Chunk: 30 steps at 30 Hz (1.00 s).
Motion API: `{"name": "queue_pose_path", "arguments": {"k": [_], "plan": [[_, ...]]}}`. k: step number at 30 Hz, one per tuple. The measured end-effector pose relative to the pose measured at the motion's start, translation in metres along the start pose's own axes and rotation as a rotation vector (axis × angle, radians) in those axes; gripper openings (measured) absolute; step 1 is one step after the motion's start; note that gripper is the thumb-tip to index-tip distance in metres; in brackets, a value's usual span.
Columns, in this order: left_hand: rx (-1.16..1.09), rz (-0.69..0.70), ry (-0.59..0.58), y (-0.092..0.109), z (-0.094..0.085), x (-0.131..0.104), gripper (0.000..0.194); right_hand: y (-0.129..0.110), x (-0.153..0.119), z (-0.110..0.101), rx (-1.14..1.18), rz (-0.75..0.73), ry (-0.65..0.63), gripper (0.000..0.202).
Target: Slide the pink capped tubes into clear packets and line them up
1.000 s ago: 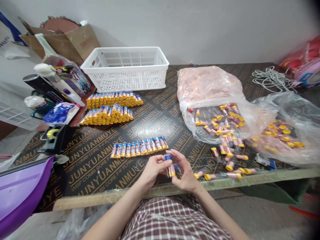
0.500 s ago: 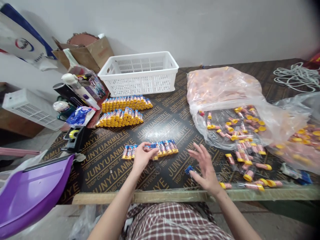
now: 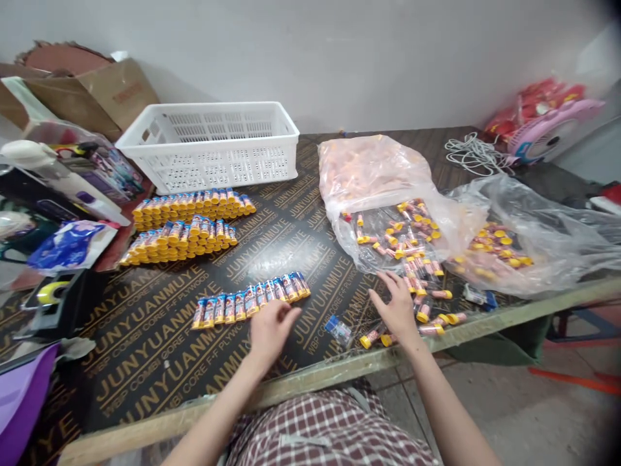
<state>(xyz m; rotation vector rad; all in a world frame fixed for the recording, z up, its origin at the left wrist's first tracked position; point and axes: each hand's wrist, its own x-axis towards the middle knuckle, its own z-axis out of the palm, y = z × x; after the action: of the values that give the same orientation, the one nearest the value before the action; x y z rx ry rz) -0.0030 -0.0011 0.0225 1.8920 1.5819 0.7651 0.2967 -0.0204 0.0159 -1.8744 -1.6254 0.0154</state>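
Note:
Small tubes with blue labels and yellow caps stand in a slanting row [image 3: 242,304] on the dark plywood table [image 3: 194,362]. My left hand [image 3: 272,330] is at the near side of this row, fingers curled in toward the thumb; anything inside them is hidden. To the right, my right hand [image 3: 396,314] is open, fingers spread, beside loose pink tubes with yellow caps [image 3: 423,314]. A small clear packet with a blue end [image 3: 338,330] lies between my hands. Behind the row are two stacked piles of the blue-and-yellow tubes [image 3: 182,239].
A white plastic basket [image 3: 218,162] stands at the back. A large clear bag [image 3: 373,168] spills pink tubes; another bag [image 3: 548,213] lies further right. Left are a tape dispenser [image 3: 58,304], bottles and a purple dustpan [image 3: 24,395]. A pink fan [image 3: 553,133] and white cord [image 3: 475,155] are far right.
My view has turned right. My left hand has drawn back from the row, where the gap is now filled. My right hand has moved away from the blue-ended packet toward the pink tubes.

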Motion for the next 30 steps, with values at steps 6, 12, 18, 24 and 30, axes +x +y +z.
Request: {"name": "queue_pose_path", "arguments": {"k": [6,12,18,24,30], "plan": [[0.221,0.012,-0.34,0.039,0.061,-0.005,0.044,0.05,0.012,0.0,-0.382,0.123,-0.082,0.036],[0.259,-0.03,-0.373,0.033,0.068,0.003,0.02,0.054,0.008,0.004,-0.368,0.11,-0.118,0.032],[0.218,-0.041,-0.317,0.031,0.069,0.001,0.022,0.027,0.01,0.004,-0.095,0.099,-0.041,0.046],[0.152,-0.055,-0.286,0.03,0.069,0.004,0.011,-0.01,0.009,-0.006,0.236,0.086,-0.016,0.045],[-0.5,-0.228,-0.298,0.034,0.057,-0.006,0.013,-0.035,0.004,-0.02,0.412,0.132,-0.052,0.028]]}}
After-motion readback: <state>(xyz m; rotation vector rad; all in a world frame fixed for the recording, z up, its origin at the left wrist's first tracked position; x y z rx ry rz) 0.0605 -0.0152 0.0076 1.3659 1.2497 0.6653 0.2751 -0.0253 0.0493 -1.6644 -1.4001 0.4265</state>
